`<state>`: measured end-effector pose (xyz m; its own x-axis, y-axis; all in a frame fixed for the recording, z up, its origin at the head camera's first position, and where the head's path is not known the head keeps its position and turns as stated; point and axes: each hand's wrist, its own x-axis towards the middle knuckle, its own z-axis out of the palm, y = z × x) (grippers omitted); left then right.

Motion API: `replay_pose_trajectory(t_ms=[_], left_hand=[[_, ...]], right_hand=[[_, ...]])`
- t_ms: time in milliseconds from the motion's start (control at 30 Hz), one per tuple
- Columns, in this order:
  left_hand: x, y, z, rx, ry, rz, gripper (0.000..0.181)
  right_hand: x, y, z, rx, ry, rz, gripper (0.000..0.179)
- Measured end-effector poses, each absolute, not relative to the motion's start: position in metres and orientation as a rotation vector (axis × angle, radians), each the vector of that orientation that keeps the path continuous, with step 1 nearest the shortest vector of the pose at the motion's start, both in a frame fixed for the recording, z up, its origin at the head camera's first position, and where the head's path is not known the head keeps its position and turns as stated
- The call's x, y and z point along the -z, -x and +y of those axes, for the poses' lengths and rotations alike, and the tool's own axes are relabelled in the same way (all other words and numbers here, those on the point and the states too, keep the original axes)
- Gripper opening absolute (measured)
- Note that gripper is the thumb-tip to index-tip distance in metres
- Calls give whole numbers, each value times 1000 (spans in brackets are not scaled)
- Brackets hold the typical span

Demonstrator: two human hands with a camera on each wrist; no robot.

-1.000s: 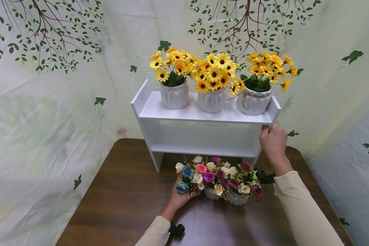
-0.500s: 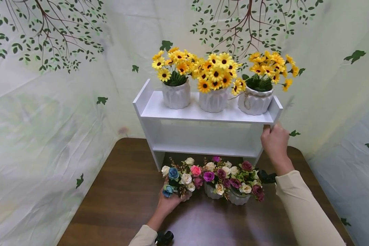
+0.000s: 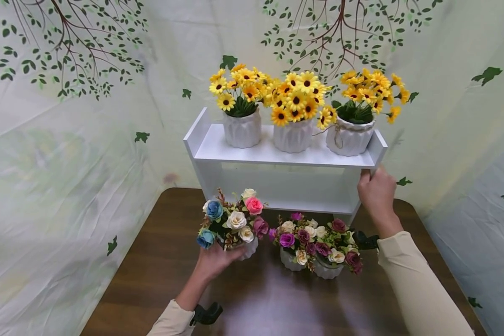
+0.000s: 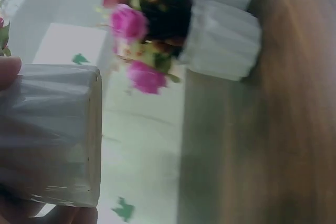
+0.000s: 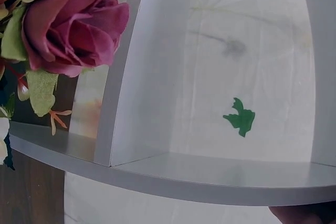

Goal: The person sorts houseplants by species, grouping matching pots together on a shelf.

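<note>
My left hand point(image 3: 216, 262) grips a pot of blue, cream and pink artificial roses point(image 3: 236, 220), raised above the table in front of the shelf's left side. Close up in the left wrist view is its white ribbed pot point(image 4: 50, 135), with finger and thumb at its sides. My right hand point(image 3: 377, 192) grips the right side panel of the white two-tier shelf point(image 3: 210, 145), just below the top board. A bit of that hand point(image 5: 299, 215) shows past the panel's edge in the right wrist view. Two more potted roses point(image 3: 292, 259) point(image 3: 327, 269) stand side by side on the table.
Along the shelf's top stand three white pots of yellow daisy-like flowers point(image 3: 242, 130) point(image 3: 293, 136) point(image 3: 349, 137). The shelf stands toward the back of the brown wooden table point(image 3: 151, 280). Behind hangs a pale leaf-printed cloth point(image 3: 109, 140).
My left hand has drawn the blue, cream and pink roses leftward, away from the other two pots, and lifted them. The right hand stays on the shelf's side panel.
</note>
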<state>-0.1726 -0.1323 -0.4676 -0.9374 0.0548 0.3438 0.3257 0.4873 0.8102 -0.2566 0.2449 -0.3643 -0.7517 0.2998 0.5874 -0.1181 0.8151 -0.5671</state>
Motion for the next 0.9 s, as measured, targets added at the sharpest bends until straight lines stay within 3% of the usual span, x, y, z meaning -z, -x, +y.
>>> replay_pose_trajectory(t_ms=[533,900], left_hand=[[432,187,-116,1395,563,-2466,91],[410,226,-80,1298,623,-2551,79]], right_hand=[[366,259,246,-778,146,-2293,36],[365,256,245,-794,157,-2288,35]])
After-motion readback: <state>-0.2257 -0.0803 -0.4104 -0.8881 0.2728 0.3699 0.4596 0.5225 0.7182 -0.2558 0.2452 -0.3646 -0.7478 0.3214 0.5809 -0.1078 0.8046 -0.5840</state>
